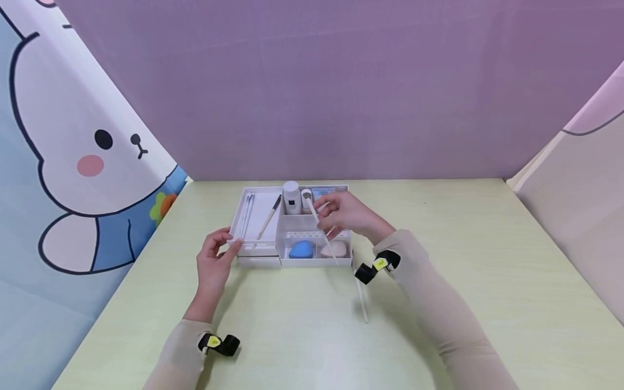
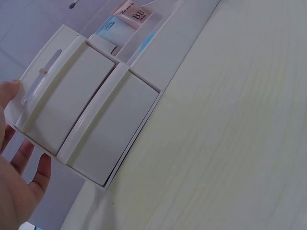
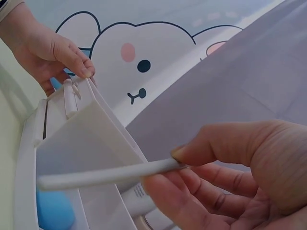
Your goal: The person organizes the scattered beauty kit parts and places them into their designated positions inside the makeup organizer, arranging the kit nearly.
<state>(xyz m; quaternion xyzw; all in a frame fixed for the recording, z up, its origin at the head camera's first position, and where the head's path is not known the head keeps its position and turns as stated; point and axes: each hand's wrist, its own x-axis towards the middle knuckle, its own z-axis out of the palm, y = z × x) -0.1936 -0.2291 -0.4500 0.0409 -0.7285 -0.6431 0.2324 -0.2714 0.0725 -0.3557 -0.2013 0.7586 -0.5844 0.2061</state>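
A white cosmetics organizer (image 1: pixel 258 248) with two front drawers stands at the back of the table. My left hand (image 1: pixel 216 254) grips its front left corner, thumb on the upper edge and fingers at the side. Over the right-hand compartments, my right hand (image 1: pixel 343 214) pinches a white-handled makeup brush (image 3: pixel 110 175); in the head view its dark tip points up and the handle slants down. Below the hand in the front compartments sit a blue makeup sponge (image 1: pixel 301 249) and a pale beige sponge (image 1: pixel 333 249). Behind them stands a white bottle (image 1: pixel 291 197).
On the organizer's top left tray lie thin white sticks (image 1: pixel 247 215) and a dark-tipped brush (image 1: pixel 269 218). A pink BB cream tube (image 2: pixel 132 13) and a blue-and-white tube (image 2: pixel 115 31) stand in the back. Another thin white handle (image 1: pixel 361 297) lies by the organizer's front right corner.
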